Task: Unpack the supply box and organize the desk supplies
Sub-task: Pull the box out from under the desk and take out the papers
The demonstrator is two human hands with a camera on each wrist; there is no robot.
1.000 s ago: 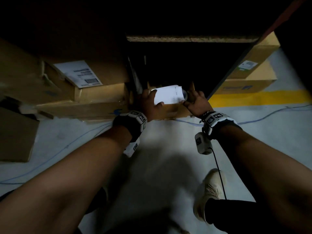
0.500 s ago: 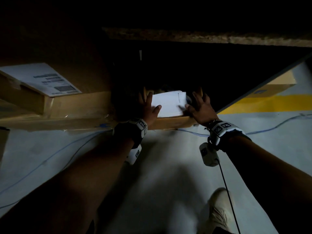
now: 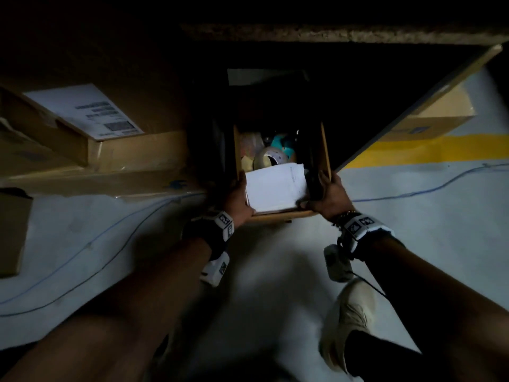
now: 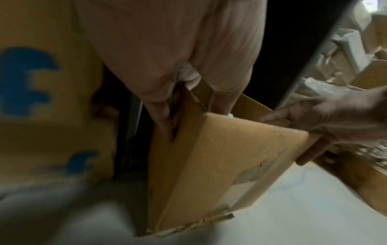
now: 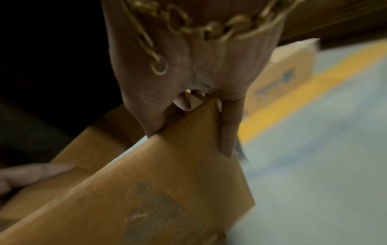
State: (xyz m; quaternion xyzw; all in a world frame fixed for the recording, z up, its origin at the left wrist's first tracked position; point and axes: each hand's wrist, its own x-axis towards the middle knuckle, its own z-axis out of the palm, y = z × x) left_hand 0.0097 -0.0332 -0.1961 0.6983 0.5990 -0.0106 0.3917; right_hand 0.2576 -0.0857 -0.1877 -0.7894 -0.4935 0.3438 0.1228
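An open brown supply box [image 3: 325,150] sits on the floor, half under a dark desk. My left hand [image 3: 239,199] grips its near left corner, thumb inside and fingers down the outer wall [image 4: 165,126]. My right hand [image 3: 329,195] grips the near right corner [image 5: 209,116], fingers down the side. A white stack of paper [image 3: 275,188] lies on top at the near end. Behind it are a tape roll [image 3: 268,158], a teal object [image 3: 283,144] and other dim items.
Large cardboard boxes [image 3: 110,150] with a shipping label lie to the left, another box [image 3: 438,117] to the right past a yellow floor stripe [image 3: 429,150]. A blue cable [image 3: 413,191] crosses the pale floor. My shoe [image 3: 349,321] is at lower right. The desk edge [image 3: 330,37] overhangs.
Both hands have shifted from the paper to the box's near corners, and the box has come out towards me from under the desk, uncovering the tape roll and other contents.
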